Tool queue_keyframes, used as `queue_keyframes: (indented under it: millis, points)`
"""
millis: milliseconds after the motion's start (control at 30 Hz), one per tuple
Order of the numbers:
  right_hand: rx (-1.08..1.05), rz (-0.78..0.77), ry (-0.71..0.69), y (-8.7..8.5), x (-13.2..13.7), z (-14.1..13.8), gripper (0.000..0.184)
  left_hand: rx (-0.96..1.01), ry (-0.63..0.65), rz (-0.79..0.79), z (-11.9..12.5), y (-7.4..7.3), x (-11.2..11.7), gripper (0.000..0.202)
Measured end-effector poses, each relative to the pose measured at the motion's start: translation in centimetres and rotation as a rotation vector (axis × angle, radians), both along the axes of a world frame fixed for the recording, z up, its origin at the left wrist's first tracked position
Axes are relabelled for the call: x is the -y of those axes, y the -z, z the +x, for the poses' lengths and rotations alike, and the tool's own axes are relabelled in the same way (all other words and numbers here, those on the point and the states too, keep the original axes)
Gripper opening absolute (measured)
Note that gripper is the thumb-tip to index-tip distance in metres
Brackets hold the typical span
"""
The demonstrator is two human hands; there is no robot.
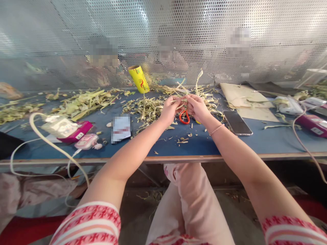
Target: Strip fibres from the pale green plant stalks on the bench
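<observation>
My left hand (170, 108) and my right hand (195, 106) meet over the middle of the blue table. Their fingers pinch pale green dried leaf strips (185, 98), whose long ends stick up and away beyond the hands. Exactly how the strips cross between my fingertips is too small to tell. Just below the hands lie scissors with red handles (184, 117), their blades hidden. A heap of shredded, curled leaf strips (150, 109) spreads to the left of and behind my hands.
A yellow cardboard tube (139, 80) leans behind the heap. A phone (238, 123) lies at right, before a cardboard sheet (244, 95). At left are leaves (85, 102), a magenta power strip (75, 132), a pink device (87, 141) and cables. Behind stands a perforated metal panel (199, 20).
</observation>
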State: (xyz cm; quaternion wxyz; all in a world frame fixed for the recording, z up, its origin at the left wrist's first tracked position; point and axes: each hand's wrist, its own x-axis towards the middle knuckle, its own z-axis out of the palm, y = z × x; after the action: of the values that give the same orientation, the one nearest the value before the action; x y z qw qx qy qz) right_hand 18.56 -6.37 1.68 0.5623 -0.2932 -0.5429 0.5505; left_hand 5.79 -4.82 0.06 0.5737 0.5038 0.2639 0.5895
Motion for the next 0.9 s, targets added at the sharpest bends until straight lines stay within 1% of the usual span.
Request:
queue_keyframes:
  millis: [200, 367, 467, 567, 667, 767, 833, 900]
  points:
    - [-0.003, -0.026, 0.049, -0.09, 0.04, -0.12, 0.021, -0.059, -0.072, 0.011, 0.06, 0.01, 0.12, 0.019]
    - [-0.053, -0.030, 0.079, 0.15, -0.12, -0.41, 0.019, -0.064, -0.096, 0.040, 0.19, 0.42, -0.08, 0.028]
    - [-0.064, -0.023, 0.093, 0.35, -0.36, -0.45, 0.020, -0.048, -0.104, 0.028, 0.20, 0.33, -0.05, 0.030]
    - [-0.072, -0.007, 0.079, 0.37, -0.50, -0.22, 0.025, -0.027, -0.054, -0.012, 0.09, -0.05, 0.08, 0.028]
    - [-0.082, 0.015, 0.050, 0.16, -0.40, 0.15, 0.025, -0.015, 0.063, -0.071, -0.03, -0.35, 0.22, 0.025]
    - [-0.073, 0.036, 0.039, -0.04, -0.22, 0.39, 0.025, -0.008, 0.166, -0.092, -0.06, -0.27, 0.25, 0.024]
    - [-0.047, 0.039, 0.038, -0.02, -0.22, 0.47, 0.027, -0.001, 0.193, -0.071, -0.04, -0.08, 0.16, 0.024]
    - [-0.027, 0.045, 0.042, 0.14, -0.39, 0.50, 0.027, -0.004, 0.184, -0.043, -0.02, 0.07, 0.01, 0.024]
